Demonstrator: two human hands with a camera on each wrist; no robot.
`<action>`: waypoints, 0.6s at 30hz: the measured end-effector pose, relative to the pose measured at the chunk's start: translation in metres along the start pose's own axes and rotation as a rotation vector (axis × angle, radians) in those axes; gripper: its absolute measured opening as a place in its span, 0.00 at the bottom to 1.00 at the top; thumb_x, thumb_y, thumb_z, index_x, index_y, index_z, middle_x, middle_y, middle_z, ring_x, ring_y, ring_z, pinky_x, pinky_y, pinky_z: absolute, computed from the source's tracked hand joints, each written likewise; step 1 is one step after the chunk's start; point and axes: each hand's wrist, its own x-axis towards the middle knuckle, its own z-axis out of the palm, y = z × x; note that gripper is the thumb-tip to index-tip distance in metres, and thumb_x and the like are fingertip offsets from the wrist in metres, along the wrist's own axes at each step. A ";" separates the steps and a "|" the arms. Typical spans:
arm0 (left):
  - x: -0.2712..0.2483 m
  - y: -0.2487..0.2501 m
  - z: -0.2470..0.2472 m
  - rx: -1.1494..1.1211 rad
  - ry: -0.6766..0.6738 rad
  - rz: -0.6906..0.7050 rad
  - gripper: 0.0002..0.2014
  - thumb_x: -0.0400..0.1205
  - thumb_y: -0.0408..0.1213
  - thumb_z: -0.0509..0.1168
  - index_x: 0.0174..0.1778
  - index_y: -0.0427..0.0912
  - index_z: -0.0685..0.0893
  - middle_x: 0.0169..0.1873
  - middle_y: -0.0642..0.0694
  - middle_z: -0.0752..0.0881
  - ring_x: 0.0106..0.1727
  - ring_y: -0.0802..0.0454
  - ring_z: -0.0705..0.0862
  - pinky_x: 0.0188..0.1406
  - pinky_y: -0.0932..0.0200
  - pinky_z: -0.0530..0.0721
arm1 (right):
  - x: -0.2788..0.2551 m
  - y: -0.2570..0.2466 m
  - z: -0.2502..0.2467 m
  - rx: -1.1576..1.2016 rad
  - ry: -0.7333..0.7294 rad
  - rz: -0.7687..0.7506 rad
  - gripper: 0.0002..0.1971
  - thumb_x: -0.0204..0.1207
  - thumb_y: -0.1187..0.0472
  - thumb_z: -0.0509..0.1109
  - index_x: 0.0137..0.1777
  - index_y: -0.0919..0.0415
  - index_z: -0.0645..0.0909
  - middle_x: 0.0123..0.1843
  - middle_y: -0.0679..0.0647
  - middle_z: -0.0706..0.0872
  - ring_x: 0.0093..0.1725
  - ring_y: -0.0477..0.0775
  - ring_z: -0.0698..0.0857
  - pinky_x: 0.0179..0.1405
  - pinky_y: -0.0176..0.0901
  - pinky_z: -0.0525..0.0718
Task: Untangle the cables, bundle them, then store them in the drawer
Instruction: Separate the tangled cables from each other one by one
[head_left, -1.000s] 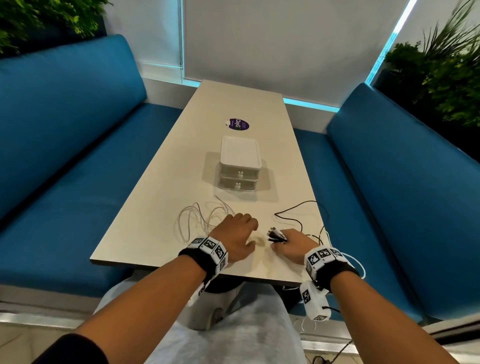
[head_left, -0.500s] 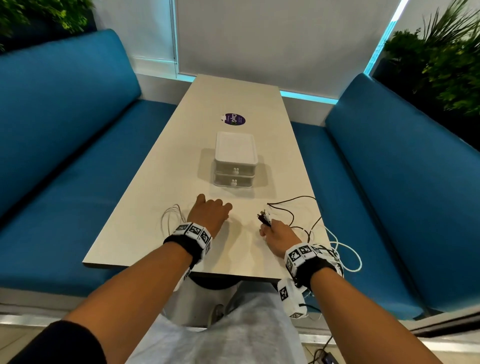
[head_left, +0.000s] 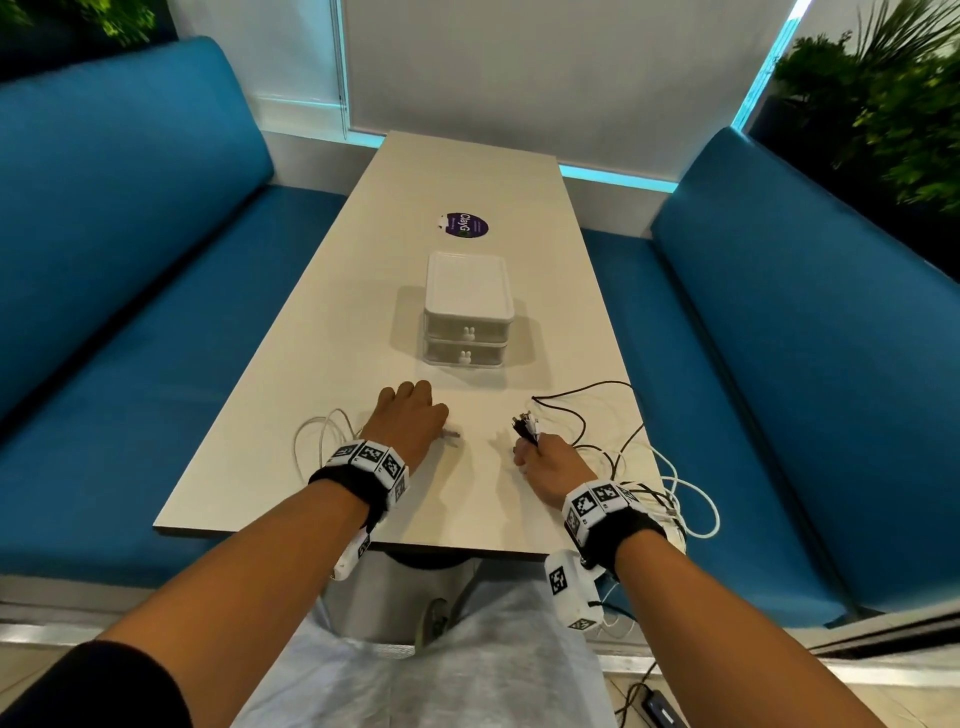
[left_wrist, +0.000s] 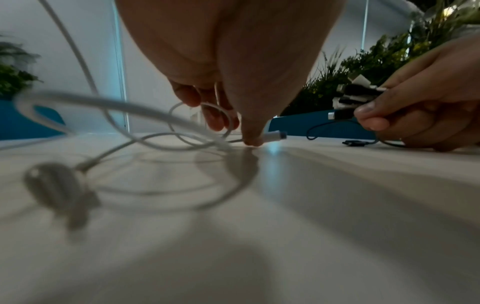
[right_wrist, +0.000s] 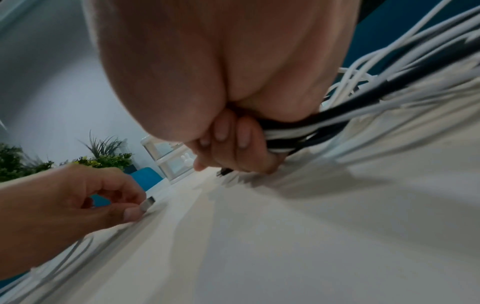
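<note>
My right hand grips a bundle of black and white cable ends near the table's front right; in the right wrist view its fingers curl round the cables. Their loose lengths trail over the right table edge. My left hand sits on a white cable coiled at the front left, and its thumb and finger pinch that cable's plug against the table. A small white two-drawer box stands mid-table beyond both hands, drawers closed.
The beige table runs away from me between two blue benches. A purple sticker lies beyond the drawer box. Plants stand at the back right. A black cable lies on the floor.
My left hand has moved left and forward off the middle onto the white coil and now pinches its plug. My right hand, still holding the cable ends, has shifted slightly forward.
</note>
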 end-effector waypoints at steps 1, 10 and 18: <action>0.000 0.004 -0.001 -0.040 0.023 0.011 0.09 0.87 0.39 0.59 0.58 0.47 0.81 0.56 0.45 0.77 0.59 0.42 0.75 0.56 0.49 0.67 | -0.001 -0.002 0.000 0.012 0.003 0.008 0.17 0.86 0.52 0.56 0.39 0.54 0.81 0.48 0.55 0.87 0.50 0.60 0.84 0.54 0.49 0.80; 0.006 0.048 -0.023 -0.379 0.095 0.002 0.10 0.85 0.41 0.57 0.48 0.57 0.83 0.35 0.58 0.87 0.49 0.53 0.78 0.49 0.50 0.60 | -0.008 -0.019 -0.011 0.191 0.169 -0.139 0.20 0.75 0.41 0.66 0.45 0.58 0.84 0.41 0.53 0.91 0.46 0.54 0.90 0.56 0.57 0.86; -0.008 0.062 -0.029 -0.445 0.005 0.027 0.10 0.82 0.50 0.62 0.45 0.53 0.87 0.39 0.55 0.89 0.46 0.52 0.82 0.55 0.49 0.65 | -0.022 -0.029 -0.015 0.206 0.198 -0.168 0.11 0.80 0.55 0.68 0.59 0.55 0.84 0.48 0.49 0.89 0.50 0.50 0.87 0.56 0.42 0.80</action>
